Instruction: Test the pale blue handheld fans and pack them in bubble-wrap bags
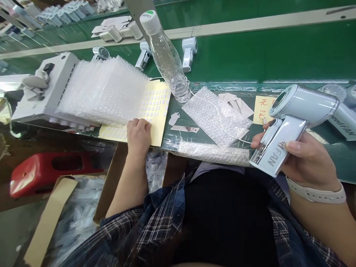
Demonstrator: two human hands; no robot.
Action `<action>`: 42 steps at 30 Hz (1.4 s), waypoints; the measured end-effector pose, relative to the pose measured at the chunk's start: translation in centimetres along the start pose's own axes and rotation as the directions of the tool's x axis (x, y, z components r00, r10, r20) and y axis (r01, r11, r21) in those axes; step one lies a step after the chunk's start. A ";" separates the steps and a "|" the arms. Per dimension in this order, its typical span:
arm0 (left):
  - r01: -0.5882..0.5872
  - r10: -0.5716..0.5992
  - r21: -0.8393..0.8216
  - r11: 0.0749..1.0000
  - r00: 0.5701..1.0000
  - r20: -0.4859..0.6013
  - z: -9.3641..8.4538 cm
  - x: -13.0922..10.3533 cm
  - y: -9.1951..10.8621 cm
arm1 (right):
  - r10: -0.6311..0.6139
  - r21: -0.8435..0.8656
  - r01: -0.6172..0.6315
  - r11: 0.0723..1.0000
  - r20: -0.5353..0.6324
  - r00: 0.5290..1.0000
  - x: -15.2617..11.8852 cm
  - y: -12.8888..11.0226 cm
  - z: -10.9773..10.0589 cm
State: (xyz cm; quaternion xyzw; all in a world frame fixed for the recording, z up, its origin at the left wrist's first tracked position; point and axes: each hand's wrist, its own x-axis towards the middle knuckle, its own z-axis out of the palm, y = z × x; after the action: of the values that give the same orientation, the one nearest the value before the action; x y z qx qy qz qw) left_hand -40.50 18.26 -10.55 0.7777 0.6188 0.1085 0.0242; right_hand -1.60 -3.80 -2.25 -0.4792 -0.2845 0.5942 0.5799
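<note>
My right hand [310, 160] is wrapped round the handle of a pale blue handheld fan [286, 133], raised over the bench's right side. My left hand [139, 136] rests with curled fingers at the front edge of a stack of bubble-wrap sheets [103, 89], over a yellow sticker sheet [155, 111]. Whether its fingers pinch a sheet is too small to tell. A loose bubble-wrap piece [218, 114] lies between my hands, and a rolled strip of bubble wrap [213, 151] lies along the bench edge.
A clear bottle [168, 60] stands behind the sticker sheet. Two fans [189, 53] [143, 56] lie on the green belt [251, 53]. At the left are a white box [48, 87] and, lower, a red stool [50, 169] beside a carton of plastic bags [78, 215].
</note>
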 end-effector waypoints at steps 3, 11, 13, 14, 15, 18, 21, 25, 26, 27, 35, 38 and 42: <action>-0.034 0.035 -0.027 0.999 0.999 0.039 -0.3 -0.2 -0.4 | 0.022 -0.005 -0.022 1.000 -0.031 0.999 0.0 0.0 0.0; -0.061 0.039 -0.131 0.990 0.985 -0.166 -3.0 0.0 1.8 | 0.054 -0.041 -0.060 0.997 -0.147 0.988 0.1 0.4 0.6; -0.256 0.140 -0.359 0.898 0.938 -0.318 -4.7 -1.1 5.3 | 0.057 -0.064 -0.066 0.996 -0.134 0.989 0.1 0.6 1.0; -0.402 0.243 -0.522 0.752 0.906 -0.347 -5.5 -2.0 7.6 | 0.063 -0.073 -0.072 0.995 -0.124 0.990 0.1 0.8 1.2; -0.500 0.364 -0.683 0.533 0.864 -0.348 -6.2 -2.9 10.0 | 0.067 -0.080 -0.077 0.994 -0.120 0.991 0.1 0.9 1.4; -0.507 0.623 -0.853 0.127 0.709 -0.329 -7.1 -5.5 17.0 | 0.059 -0.096 -0.070 0.993 -0.113 0.992 0.1 1.5 2.0; -0.474 0.655 -0.876 0.088 0.690 -0.307 -5.5 -6.6 21.4 | 0.019 -0.098 -0.030 0.995 -0.113 0.993 0.1 2.5 2.0; -0.496 0.622 -0.839 0.224 0.736 -0.269 -2.3 -6.2 22.1 | 0.011 -0.203 -0.043 0.978 -0.157 0.988 0.3 4.0 0.9; -0.530 0.615 -0.808 0.256 0.734 -0.287 -1.9 -6.1 21.6 | 0.013 -0.224 -0.052 0.973 -0.175 0.985 0.3 4.3 0.6; -0.565 0.615 -0.773 0.288 0.728 -0.304 -1.6 -6.0 21.0 | 0.013 -0.232 -0.058 0.971 -0.191 0.982 0.3 4.5 0.4; -0.620 0.704 -0.339 0.708 0.575 0.417 -1.3 -6.3 20.4 | 0.018 -0.102 -0.033 0.994 -0.146 0.989 0.2 3.8 0.4; -0.543 0.625 -0.317 0.778 0.608 0.490 -1.4 -5.4 21.4 | 0.030 -0.007 -0.031 1.000 -0.063 0.998 -0.2 4.0 0.3; -0.447 0.590 -0.386 0.807 0.641 0.491 -1.8 -4.0 21.4 | 0.049 0.069 -0.049 0.996 0.003 0.999 -0.7 4.4 -0.3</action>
State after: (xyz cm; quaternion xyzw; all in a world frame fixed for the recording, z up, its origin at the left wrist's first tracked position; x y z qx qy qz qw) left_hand -21.26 9.28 -5.63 0.9082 0.3114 -0.0658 0.2718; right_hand -3.29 -5.26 -6.15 -0.4653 -0.2524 0.6180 0.5812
